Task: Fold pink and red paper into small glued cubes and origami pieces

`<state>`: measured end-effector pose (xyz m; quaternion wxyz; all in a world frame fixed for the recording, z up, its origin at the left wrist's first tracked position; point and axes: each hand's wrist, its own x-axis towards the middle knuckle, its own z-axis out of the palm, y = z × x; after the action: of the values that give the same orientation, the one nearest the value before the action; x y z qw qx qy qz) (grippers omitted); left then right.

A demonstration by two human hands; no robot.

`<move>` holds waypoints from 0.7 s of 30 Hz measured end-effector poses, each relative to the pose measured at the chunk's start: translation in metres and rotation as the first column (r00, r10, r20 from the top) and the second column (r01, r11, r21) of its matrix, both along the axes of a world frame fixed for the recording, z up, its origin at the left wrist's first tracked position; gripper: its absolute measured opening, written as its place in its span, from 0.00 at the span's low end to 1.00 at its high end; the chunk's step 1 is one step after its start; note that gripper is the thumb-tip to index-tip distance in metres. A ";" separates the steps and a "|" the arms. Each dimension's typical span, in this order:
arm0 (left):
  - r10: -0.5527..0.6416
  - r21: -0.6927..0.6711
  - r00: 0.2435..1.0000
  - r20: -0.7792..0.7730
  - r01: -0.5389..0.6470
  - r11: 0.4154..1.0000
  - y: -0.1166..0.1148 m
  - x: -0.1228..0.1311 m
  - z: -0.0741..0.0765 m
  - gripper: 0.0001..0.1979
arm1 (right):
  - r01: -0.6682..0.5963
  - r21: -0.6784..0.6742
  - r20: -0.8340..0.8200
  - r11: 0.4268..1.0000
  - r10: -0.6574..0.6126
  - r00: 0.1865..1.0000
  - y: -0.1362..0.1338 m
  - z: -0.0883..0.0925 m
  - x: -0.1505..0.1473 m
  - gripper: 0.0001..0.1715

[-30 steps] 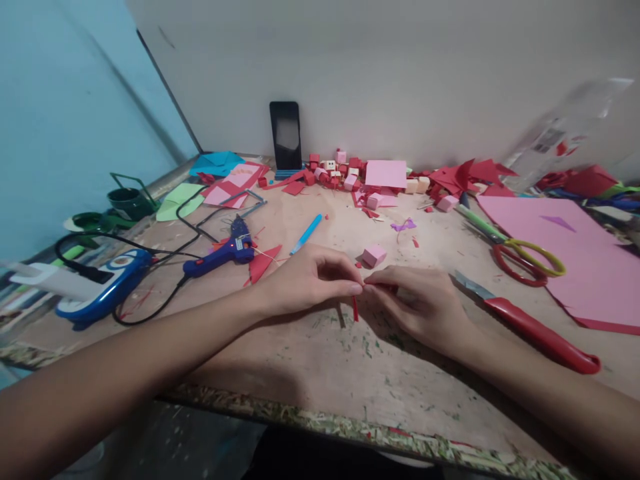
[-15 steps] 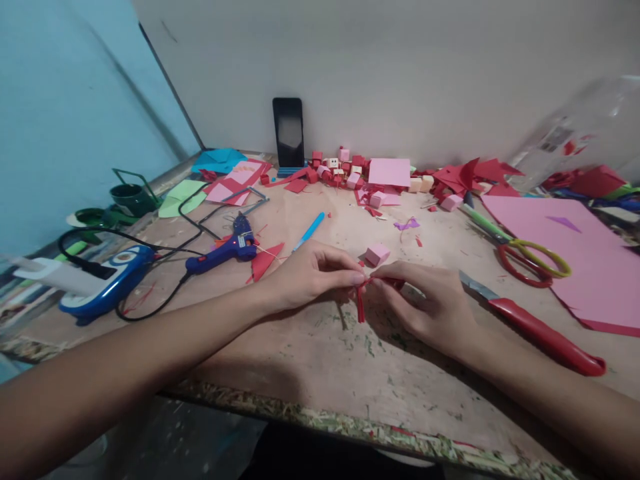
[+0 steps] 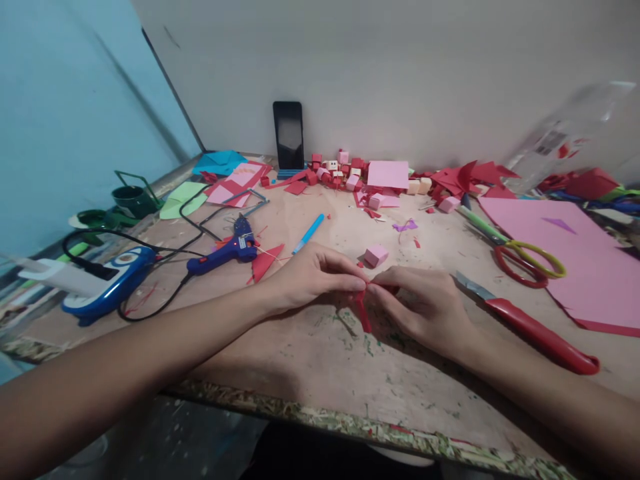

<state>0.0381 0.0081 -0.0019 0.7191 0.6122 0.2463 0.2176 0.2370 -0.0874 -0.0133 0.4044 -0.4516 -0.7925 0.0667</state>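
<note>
A narrow red paper strip (image 3: 365, 316) is pinched between the fingertips of my left hand (image 3: 320, 273) and my right hand (image 3: 425, 303), which meet above the table. Its tail hangs down below the fingers, slightly blurred. Both hands are closed on it, and the part between the fingertips is mostly hidden. Just beyond the fingertips lies a pink paper cube (image 3: 376, 255). Behind my left hand rests a blue pen-like tool (image 3: 308, 233). A knife with a red handle (image 3: 543, 333) lies beside my right hand, its blade pointing toward the knuckles.
On the left are a blue glue gun (image 3: 225, 253) with its cable and a blue-and-white power strip (image 3: 113, 283). A phone (image 3: 289, 137) leans on the back wall near small red and pink cubes. Scissors (image 3: 530, 260) overlap a pink sheet (image 3: 600, 280) on the right.
The strip's hanging tail has swung a little to the right and lower. My fingertips have drawn closer together around the strip. The view has shifted slightly.
</note>
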 end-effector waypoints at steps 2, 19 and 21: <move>-0.003 0.003 1.000 -0.020 0.004 1.000 0.001 -0.001 0.000 0.07 | 0.018 0.004 -0.006 1.000 -0.018 1.000 0.000 0.000 0.000 0.08; 0.004 -0.101 1.000 0.012 -0.003 0.995 -0.001 0.001 -0.003 0.13 | -0.044 0.256 0.043 0.966 0.034 0.999 0.005 0.001 0.000 0.09; 0.000 -0.107 1.000 0.022 0.003 0.994 0.000 0.000 -0.004 0.12 | -0.039 0.262 0.050 0.964 0.027 0.998 0.006 0.001 0.000 0.09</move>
<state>0.0384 0.0084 -0.0058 0.7539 0.5704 0.2492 0.2104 0.2369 -0.0816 -0.0127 0.4414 -0.3821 -0.8108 -0.0424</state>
